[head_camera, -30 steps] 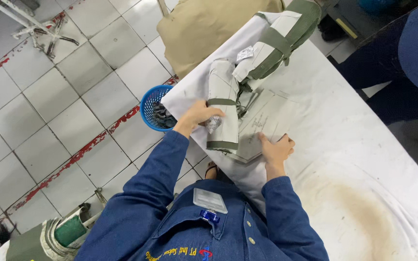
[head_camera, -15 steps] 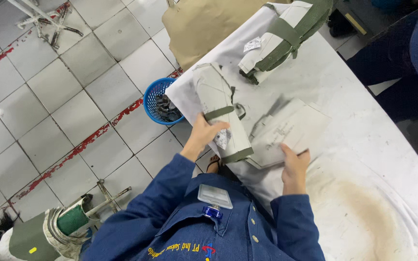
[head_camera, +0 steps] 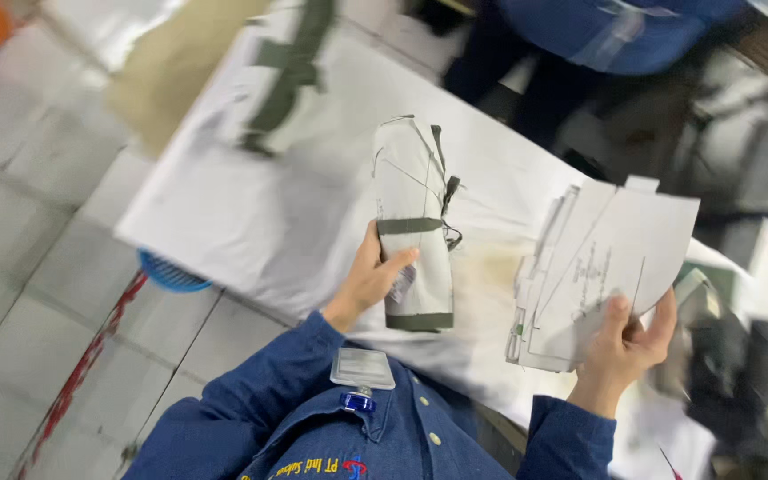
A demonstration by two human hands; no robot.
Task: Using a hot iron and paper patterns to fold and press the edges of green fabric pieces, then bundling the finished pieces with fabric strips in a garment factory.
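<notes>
In left hand (head_camera: pixel 368 284), fabric roll (head_camera: pixel 413 222)

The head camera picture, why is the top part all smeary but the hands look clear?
In the head view, the left hand with its tied fabric bundle and the right hand with its paper pieces look fairly sharp; the table and far bundle are streaked with motion blur.

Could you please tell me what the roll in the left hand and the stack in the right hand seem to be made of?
The roll in the left hand looks like pale matte fabric: soft creases, loose threads, dark green bands. The stack in the right hand looks like stiff paper or thin card: flat sheets, crisp cut edges, drawn lines.
</notes>
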